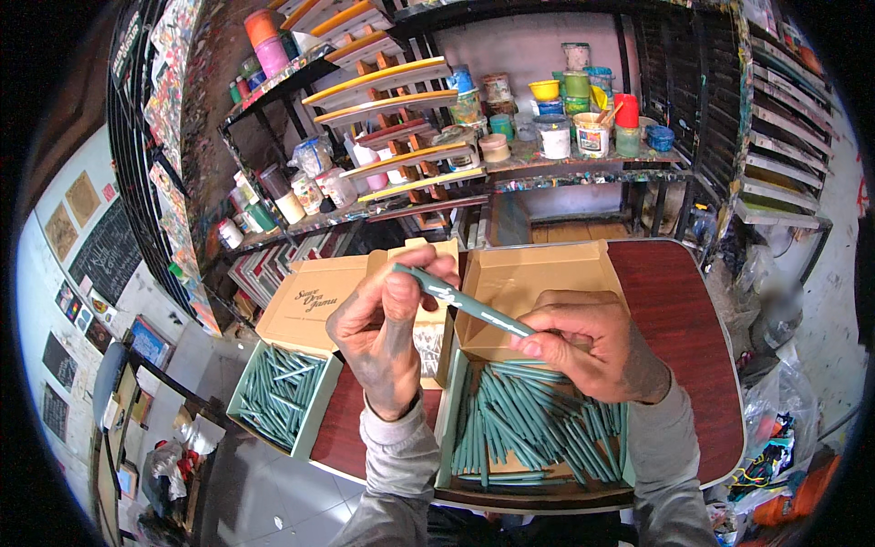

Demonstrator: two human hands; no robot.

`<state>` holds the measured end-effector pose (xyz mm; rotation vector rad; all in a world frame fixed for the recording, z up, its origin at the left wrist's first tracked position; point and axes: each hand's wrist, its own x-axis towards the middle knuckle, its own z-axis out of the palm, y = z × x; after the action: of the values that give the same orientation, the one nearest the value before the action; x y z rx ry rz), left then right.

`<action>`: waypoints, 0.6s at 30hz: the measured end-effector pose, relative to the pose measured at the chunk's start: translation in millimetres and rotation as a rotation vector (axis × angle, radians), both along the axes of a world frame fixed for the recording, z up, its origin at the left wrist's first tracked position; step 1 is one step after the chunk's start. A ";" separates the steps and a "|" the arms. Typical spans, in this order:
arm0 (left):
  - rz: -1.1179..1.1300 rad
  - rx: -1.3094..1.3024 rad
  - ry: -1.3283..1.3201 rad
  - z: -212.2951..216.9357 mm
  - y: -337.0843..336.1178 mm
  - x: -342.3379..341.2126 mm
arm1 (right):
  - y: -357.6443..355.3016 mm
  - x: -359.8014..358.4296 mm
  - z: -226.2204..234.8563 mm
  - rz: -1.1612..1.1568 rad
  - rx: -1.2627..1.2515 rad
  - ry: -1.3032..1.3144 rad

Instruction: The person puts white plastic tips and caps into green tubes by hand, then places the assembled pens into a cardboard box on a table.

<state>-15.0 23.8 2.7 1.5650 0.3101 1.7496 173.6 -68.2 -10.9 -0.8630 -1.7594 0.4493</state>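
Note:
A slim dark green pen (469,305) with white print on its side is held up slantwise between my two hands. My left hand (387,314) pinches its upper left end between thumb and fingers. At the lower right end, my right hand (588,346) grips it with thumb and fingertips. Beneath them sits an open cardboard box (446,451) with a pile of similar green pens (524,415). A second open box (314,428), also full of green pens (276,392), is to the left. Partly hidden behind my left hand is a smaller carton (436,374) with whitish contents.
The boxes rest on a dark red table (674,310) with a pale rim. Beyond it, paint-stained shelves (583,164) hold several tubs and jars, and screen frames (383,96) lean in a rack. Clear plastic bags (779,401) lie to the right of the table.

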 end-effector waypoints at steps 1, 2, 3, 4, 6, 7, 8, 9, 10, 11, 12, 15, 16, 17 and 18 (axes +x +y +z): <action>-0.033 -0.001 0.007 -0.6 1.3 -2.4 | -1.6 4.7 0.1 0.009 -0.049 -0.026; -0.066 -0.002 0.013 -0.9 1.8 -3.7 | -1.8 7.1 0.5 0.075 -0.117 -0.003; -0.014 -0.022 0.023 -1.1 0.9 -4.4 | -0.9 9.0 -0.4 0.145 -0.188 0.022; -0.025 -0.025 0.019 -1.0 0.8 -3.2 | -0.2 11.3 -1.4 0.214 -0.258 0.046; -0.046 -0.029 0.013 -0.5 -0.4 -0.8 | 1.6 18.1 -4.0 0.316 -0.417 0.237; -0.063 -0.030 0.040 -0.9 -1.1 -0.9 | 1.6 19.7 -5.2 0.368 -0.495 0.332; -0.080 -0.031 0.066 -1.7 -1.8 -1.0 | 1.2 17.4 -5.8 0.245 -0.382 0.362; -0.105 -0.035 0.094 -3.2 -0.6 1.2 | 2.3 13.6 -6.5 0.114 -0.271 0.392; -0.126 -0.021 0.098 -3.3 -2.8 5.4 | 3.6 9.2 -6.1 -0.018 -0.159 0.419; -0.147 -0.006 0.101 -2.5 -7.6 11.1 | 2.1 3.3 -0.5 -0.073 -0.084 0.489; -0.167 0.010 0.108 -2.3 -11.2 14.9 | 0.8 0.6 0.7 -0.158 0.031 0.401; -0.190 0.049 0.167 -9.0 -9.8 19.4 | -6.9 -9.5 3.4 -0.332 0.270 0.231; -0.186 0.065 0.171 -12.2 -8.9 22.7 | -7.7 -10.6 3.6 -0.328 0.286 0.200; -0.178 0.085 0.151 -15.5 -9.1 27.1 | -8.1 -11.0 3.1 -0.323 0.302 0.170; -0.190 0.064 0.150 -16.5 -11.5 29.6 | -8.9 -11.5 4.2 -0.317 0.322 0.136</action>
<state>14.6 12.3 -13.8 1.7164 0.1726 1.5134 162.2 -77.1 -6.7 -0.8381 -1.4841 0.0131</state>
